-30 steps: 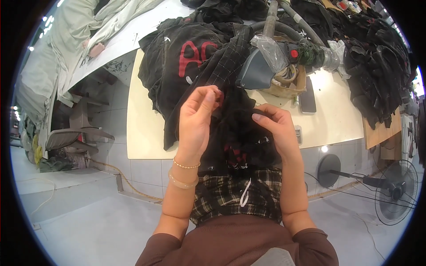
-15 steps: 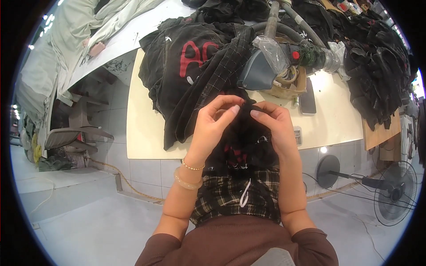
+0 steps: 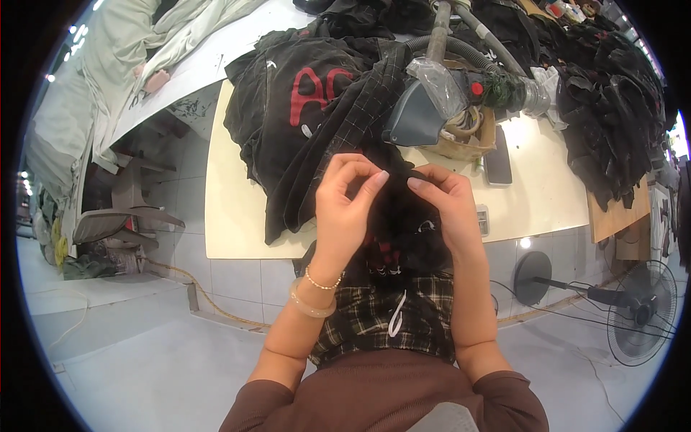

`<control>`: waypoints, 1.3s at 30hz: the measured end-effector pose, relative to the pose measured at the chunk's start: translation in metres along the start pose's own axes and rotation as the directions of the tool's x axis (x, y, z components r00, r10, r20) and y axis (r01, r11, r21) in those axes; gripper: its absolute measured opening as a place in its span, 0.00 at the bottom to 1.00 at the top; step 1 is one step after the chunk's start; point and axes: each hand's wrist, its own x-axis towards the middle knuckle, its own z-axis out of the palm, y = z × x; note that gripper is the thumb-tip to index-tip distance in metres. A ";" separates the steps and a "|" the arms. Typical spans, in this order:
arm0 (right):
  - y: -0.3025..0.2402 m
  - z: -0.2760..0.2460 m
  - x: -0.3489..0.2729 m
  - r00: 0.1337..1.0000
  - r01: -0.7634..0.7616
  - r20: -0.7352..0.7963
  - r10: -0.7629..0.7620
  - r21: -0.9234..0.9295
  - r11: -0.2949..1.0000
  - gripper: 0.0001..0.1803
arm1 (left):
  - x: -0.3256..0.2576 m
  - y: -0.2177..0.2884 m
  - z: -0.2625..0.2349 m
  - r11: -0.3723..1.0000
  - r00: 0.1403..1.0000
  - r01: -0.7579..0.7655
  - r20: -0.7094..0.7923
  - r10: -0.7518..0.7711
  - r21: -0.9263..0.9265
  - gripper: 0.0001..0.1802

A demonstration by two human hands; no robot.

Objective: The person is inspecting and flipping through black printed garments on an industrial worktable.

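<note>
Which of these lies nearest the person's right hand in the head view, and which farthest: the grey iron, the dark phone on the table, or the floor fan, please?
From the right hand:
1. Grey iron, just above it on the table, slightly to the left.
2. Dark phone, up and to the right on the table; close to the iron's rank, but a little farther.
3. Floor fan, far off at the lower right on the floor.

Both forearms rise from the lower edge. The left hand (image 3: 344, 209) and the right hand (image 3: 448, 205) meet fingertip to fingertip, fingers curled and pinching.
</note>
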 end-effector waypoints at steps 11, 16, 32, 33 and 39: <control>0.002 -0.002 0.001 1.000 -0.023 -0.001 0.023 0.037 0.999 0.09 | 0.012 0.009 -0.009 0.915 0.979 0.202 0.078 -0.186 -0.350 0.07; 0.003 -0.002 0.004 1.000 0.022 0.009 -0.023 0.097 0.995 0.09 | 0.004 -0.003 -0.006 0.972 0.967 0.193 0.194 -0.165 -0.133 0.19; -0.001 0.016 0.013 0.991 0.096 -0.118 -0.066 0.275 0.957 0.09 | 0.012 -0.002 0.020 0.885 0.975 0.202 0.005 -0.220 -0.419 0.07; 0.000 0.016 0.013 0.991 0.097 -0.119 -0.066 0.275 0.957 0.09 | 0.012 -0.001 0.020 0.882 0.975 0.198 -0.003 -0.220 -0.428 0.07; 0.002 0.017 0.014 0.990 0.095 -0.133 -0.056 0.306 0.947 0.11 | 0.014 0.001 0.022 0.864 0.975 0.190 -0.014 -0.221 -0.466 0.06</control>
